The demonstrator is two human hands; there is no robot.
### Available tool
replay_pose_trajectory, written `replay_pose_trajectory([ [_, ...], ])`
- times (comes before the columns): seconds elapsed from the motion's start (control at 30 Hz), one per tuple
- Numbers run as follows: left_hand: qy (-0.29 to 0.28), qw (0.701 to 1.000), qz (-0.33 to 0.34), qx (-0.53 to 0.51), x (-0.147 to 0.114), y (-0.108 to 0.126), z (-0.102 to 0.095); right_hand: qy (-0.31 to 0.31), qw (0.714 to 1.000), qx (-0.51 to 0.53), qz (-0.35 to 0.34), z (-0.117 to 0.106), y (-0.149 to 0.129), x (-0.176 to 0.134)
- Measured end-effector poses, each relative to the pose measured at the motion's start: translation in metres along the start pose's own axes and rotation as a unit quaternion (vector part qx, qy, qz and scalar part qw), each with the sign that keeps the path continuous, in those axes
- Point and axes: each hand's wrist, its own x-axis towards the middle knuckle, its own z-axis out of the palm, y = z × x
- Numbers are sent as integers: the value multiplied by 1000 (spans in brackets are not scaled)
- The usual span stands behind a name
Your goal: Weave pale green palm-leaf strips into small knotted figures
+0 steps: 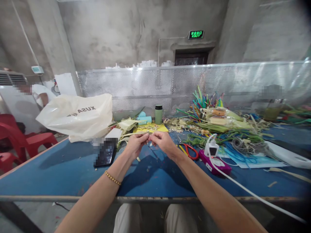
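Center of the frame: reaching between a dark phone (109,157) on the left and red-handled scissors (195,150) on the right, pinching a pale strip (133,133) in the left hand (137,143); meeting it with the right hand (162,141), fingers drawn together, showing too little to tell whether gripping the strip too. Facing a perforated metal screen (123,87) across the middle, partly hidden at left by a bulky white bag (94,121). Having a white cable (245,189) crossing before a glossy purple box (216,165) at lower right and running off the blue table (73,168). Looking past the knuckles onto a cylindrical green flask (158,116) with a black cap, a flat yellow sheet (160,128) and papery, curling plant scraps (179,124); right of center, onto thin coloured stems (206,103), a crinkled clear-wrapped packet (218,117), tangled green cord (194,140) and a round grey coil (244,146). Wearing round gold-coloured beads (112,178) on the left wrist.
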Motion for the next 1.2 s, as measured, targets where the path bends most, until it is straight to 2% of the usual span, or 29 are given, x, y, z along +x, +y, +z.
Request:
replay_pose_trajectory([
  [0.2, 3, 997, -18, -73, 2, -1, -1, -1, 1000, 30, 3, 4, 0, -1],
  [0.47, 71, 987, -27, -138, -1, 5, 8, -5, 998, -27, -50, 7, 8, 0],
  [0.63, 88, 986, -27, -139, 1, 5, 7, -11, 994, -77, -77, 8, 13, 1],
  [0.77, 35, 992, -9, -120, 1, 4, 3, -16, 990, -108, -91, 0, 7, 1],
  [0.8, 24, 993, -9, -113, 0, 4, 3, 6, 987, -125, -105, -2, 4, 1],
  [0.83, 16, 994, -10, -106, -1, 5, 3, 54, 981, -143, -116, -5, 1, 1],
  [0.87, 10, 995, -13, -99, -2, 5, 3, 100, 979, -139, -113, -8, -2, 1],
  [0.9, 4, 996, -16, -90, -2, 5, 3, 115, 981, -122, -94, -11, -4, 1],
  [1.0, -25, 998, -17, -52, -4, 6, 3, 42, 997, -53, -20, -15, -7, 0],
  [1.07, -40, 999, -16, -32, -5, 7, 2, -4, 1000, -26, -7, -15, -6, 0],
  [1.2, -43, 998, -27, -28, -3, 6, -1, -4, 999, -32, -32, -13, -1, 1],
])
